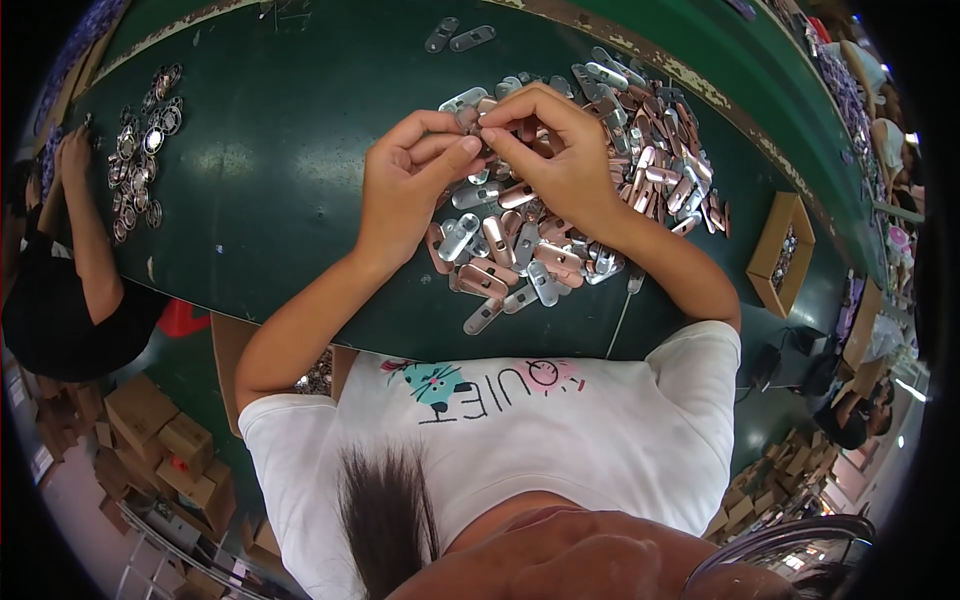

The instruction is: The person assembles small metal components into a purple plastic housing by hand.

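My left hand [405, 180] and my right hand [565, 160] meet over the green table, fingertips pinched together. Between them is a small, shiny piece [470, 118], mostly covered by the fingers, so its kind cannot be made out. Below and around the hands spreads a heap of oblong metal pieces with rounded ends, some silver [543, 284], others rose-coloured [483, 280]. The heap's larger part [655, 135] lies to the right of my right hand. Two grey oblong pieces [472, 38] lie apart from it at the far side.
Round metal rings [153, 140] lie clustered at the left, near another person's arm [92, 240]. An open cardboard box [761, 265] with small parts stands at right. A raised, chipped edge [745, 112] bounds the table's far side. Cartons [145, 412] are stacked on the floor at lower left.
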Available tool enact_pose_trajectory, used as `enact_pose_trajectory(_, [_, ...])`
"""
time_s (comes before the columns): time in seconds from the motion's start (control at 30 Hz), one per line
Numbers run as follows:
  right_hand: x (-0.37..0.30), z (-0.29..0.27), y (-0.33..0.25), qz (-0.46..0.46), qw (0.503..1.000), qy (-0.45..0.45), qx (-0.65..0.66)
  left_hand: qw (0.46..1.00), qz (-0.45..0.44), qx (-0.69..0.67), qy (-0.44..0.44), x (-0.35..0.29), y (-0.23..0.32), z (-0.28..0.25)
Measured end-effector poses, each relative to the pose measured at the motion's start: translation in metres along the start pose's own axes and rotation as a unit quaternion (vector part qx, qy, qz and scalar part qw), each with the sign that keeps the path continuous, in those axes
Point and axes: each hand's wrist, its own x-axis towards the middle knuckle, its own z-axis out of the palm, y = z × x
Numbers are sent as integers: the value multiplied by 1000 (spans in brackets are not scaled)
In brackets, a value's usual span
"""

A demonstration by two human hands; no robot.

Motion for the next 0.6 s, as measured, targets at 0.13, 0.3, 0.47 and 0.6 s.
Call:
enact_pose_trajectory(0.13, [1, -1, -1, -36, 999, -8, -37, 1000, 4, -5, -19, 1, -4, -5])
enact_pose_trajectory(0.3, [3, -2, -11, -57, 996, -20, -65, 999, -4, 14, -28, 4, -5, -9])
enact_pose_trajectory(0.47, [5, -2, -10, -87, 994, -21, -68, 999, 6, 27, -43, 6, -3, -10])
enact_pose_trajectory(0.6, [4, -2, -19, -69, 994, -38, -76, 998, -4, 60, -34, 4, -3, -7])
